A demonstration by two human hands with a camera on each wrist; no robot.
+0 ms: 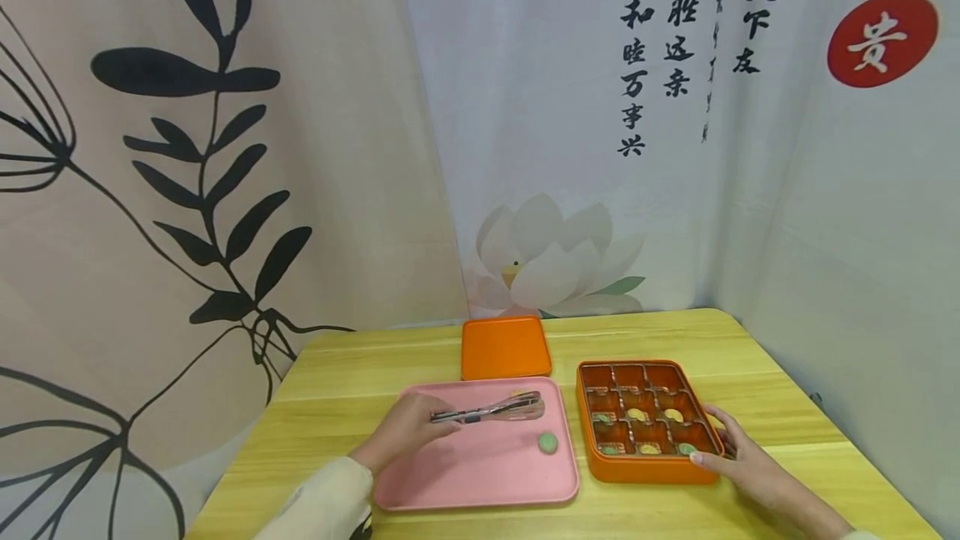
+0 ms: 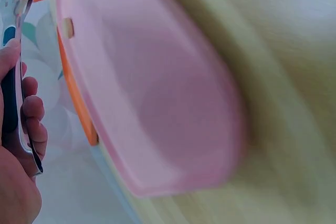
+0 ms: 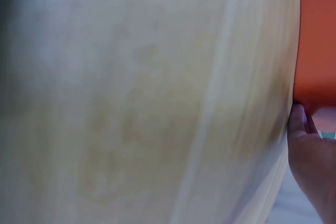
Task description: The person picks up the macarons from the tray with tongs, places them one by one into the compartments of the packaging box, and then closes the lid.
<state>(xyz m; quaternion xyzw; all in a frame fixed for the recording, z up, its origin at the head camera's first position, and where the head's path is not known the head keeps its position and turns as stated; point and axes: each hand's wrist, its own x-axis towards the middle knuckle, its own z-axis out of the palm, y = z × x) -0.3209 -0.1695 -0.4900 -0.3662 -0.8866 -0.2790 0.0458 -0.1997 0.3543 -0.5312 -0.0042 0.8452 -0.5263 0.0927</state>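
My left hand [image 1: 405, 432] grips a pair of metal tongs [image 1: 491, 411] over the pink tray [image 1: 450, 482]; in the left wrist view the fingers [image 2: 31, 114] curl round the tongs' handle [image 2: 13, 66]. A green ball [image 1: 548, 442] lies on the tray near its right edge, below the tong tips. My right hand [image 1: 738, 448] rests against the right front corner of the orange compartment box [image 1: 645, 472], which holds several small green and yellow pieces in its front cells. The right wrist view shows my fingertip [image 3: 298, 116] touching the orange box [image 3: 317, 35].
An orange lid [image 1: 505, 347] lies flat behind the pink tray. Everything sits on a yellow wooden table [image 1: 787, 390] set against printed cloth backdrops. Bare table lies to the left of the tray and right of the box.
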